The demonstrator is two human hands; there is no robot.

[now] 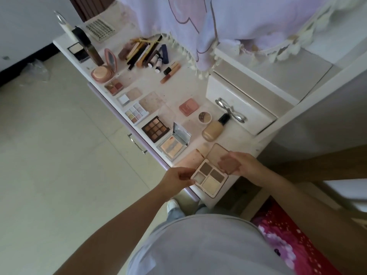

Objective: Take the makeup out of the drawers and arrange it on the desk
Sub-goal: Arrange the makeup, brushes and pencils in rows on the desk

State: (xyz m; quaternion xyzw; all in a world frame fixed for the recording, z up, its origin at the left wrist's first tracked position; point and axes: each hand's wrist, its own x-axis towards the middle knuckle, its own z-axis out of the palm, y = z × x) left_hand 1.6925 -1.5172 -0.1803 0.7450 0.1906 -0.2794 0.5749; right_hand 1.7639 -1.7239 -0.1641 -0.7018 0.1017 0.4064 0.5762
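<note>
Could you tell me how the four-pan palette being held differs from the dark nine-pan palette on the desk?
The four-pan palette has a pale case; the nine-pan palette has a dark one. The first is held at the desk's near end by the left hand and right hand; the second lies untouched. Both are open with brown shades.

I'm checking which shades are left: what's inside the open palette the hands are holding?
The open palette shows four pans: two brown, one pale grey, one cream. The right hand holds a brown square piece over its right corner, hiding what lies beneath. The left hand pinches its left edge.
</note>
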